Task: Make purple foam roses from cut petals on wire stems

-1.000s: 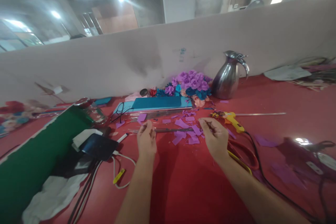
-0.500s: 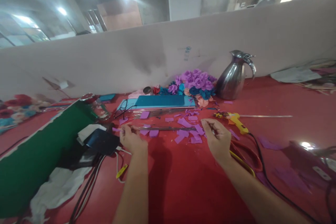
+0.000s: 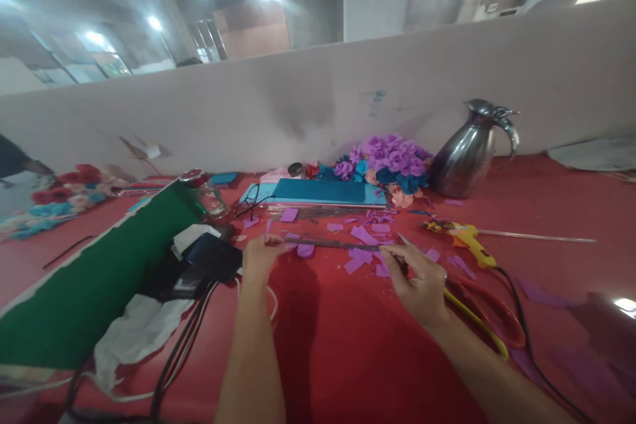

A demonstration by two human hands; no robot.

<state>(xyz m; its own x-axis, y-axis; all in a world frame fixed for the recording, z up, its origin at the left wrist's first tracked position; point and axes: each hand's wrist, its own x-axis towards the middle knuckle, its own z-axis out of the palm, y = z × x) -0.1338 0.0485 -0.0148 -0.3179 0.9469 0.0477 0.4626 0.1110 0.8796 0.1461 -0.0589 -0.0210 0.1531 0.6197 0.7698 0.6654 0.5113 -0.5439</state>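
A thin dark stick (image 3: 338, 245) runs nearly level between my two hands, low over the red table. My left hand (image 3: 261, 257) pinches its left end, where a small strip of purple paper (image 3: 269, 228) pokes up by the fingers. At the other end, my right hand (image 3: 420, 281) is closed on the stick with thumb and fingertips. Cut purple paper pieces (image 3: 364, 234) lie scattered beneath and behind the stick. Beyond the right fingers shows a pale pointed tip; what it belongs to I cannot tell. Scissors (image 3: 489, 315) with red and yellow handles lie beside my right wrist.
To the right are a yellow glue gun (image 3: 474, 245) with its cord and a steel jug (image 3: 464, 152). Purple paper flowers (image 3: 395, 154) and blue sheets (image 3: 320, 191) sit at the back. On the left stand a green board (image 3: 99, 271), a dark phone-like slab (image 3: 213, 257) and cables.
The view has turned left, so the table things sit further right. My hands have come closer together along the stick, and the purple strip at my left fingers now points up.
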